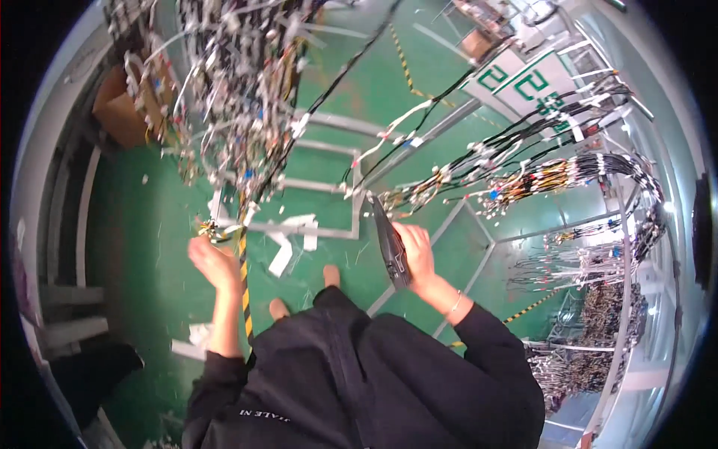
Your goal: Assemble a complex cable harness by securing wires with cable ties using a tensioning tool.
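Note:
My left hand (215, 262) is closed at its fingertips around the end of a thin bundle of wires (212, 229) with yellow, black and white ends. Just beyond it, a thick hanging mass of wire harnesses (239, 112) with white connectors fills the upper left. In my right hand (416, 253) is a long black hand tool (389, 247) with a narrow nose, shaped like a cable tie gun. Its tip points away from me, close to the connectors on a dark harness (407, 142). The fingers wrap round its right side and partly hide it.
Grey metal rack frames (357, 194) stand ahead. More harnesses (553, 176) hang at the right, near white signs (527, 86). White paper scraps (281, 258) lie on the green floor (164, 217), beside a black-and-yellow stripe (245, 295). A cardboard box (120, 108) stands far left.

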Action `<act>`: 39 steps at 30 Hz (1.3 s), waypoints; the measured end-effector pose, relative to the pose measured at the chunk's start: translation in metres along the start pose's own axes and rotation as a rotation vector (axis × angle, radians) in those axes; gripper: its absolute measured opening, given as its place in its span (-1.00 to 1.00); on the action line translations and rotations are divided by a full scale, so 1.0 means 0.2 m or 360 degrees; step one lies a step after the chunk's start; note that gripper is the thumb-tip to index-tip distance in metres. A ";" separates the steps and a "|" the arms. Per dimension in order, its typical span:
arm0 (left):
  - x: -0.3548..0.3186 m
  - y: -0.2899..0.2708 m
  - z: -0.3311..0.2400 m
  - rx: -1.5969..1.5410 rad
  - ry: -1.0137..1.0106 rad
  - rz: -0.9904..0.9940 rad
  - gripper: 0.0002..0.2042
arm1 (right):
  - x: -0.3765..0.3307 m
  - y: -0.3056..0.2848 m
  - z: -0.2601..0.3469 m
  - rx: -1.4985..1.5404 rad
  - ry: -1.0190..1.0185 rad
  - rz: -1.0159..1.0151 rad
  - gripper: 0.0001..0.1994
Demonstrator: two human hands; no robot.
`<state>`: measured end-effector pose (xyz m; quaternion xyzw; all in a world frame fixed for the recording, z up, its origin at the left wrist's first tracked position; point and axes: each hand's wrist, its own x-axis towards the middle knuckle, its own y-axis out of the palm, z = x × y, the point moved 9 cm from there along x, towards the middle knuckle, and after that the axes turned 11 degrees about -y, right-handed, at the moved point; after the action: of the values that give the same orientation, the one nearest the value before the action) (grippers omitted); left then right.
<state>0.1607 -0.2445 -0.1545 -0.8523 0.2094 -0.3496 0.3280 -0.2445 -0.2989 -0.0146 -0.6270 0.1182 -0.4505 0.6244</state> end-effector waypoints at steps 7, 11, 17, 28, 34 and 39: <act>0.07 0.08 -1.34 -0.0827 0.0163 0.0322 -0.54 | 0.13 -0.29 -0.07 0.0325 -0.0303 -0.0341 -0.60; 0.15 -0.01 -1.68 -0.1008 0.0329 0.0087 -0.51 | 0.20 -0.50 -0.39 0.0099 -0.0122 -0.0379 -0.56; 0.07 0.14 -2.43 -0.2464 -0.0307 0.1426 -0.53 | 0.30 -0.80 -0.55 0.0328 -0.0238 -0.0878 -0.57; 0.35 -0.07 -2.72 -0.1624 0.0336 0.0000 -0.71 | 0.57 -1.01 -0.77 0.0808 -0.0378 -0.0868 -0.69; 0.26 -0.25 -2.45 -0.1308 0.0357 -0.0520 -0.66 | 0.77 -0.88 -0.81 0.1106 -0.0302 -0.0454 -0.66; 0.22 -0.53 -2.29 -0.1072 0.0557 -0.0770 -0.81 | 0.80 -0.70 -0.94 0.1277 -0.0141 -0.0549 -0.67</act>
<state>-0.1321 -0.3856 0.1885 -0.8639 0.1586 -0.4676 -0.0992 -0.3455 -0.5137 0.1421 -0.3641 -0.1995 -0.5311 0.7386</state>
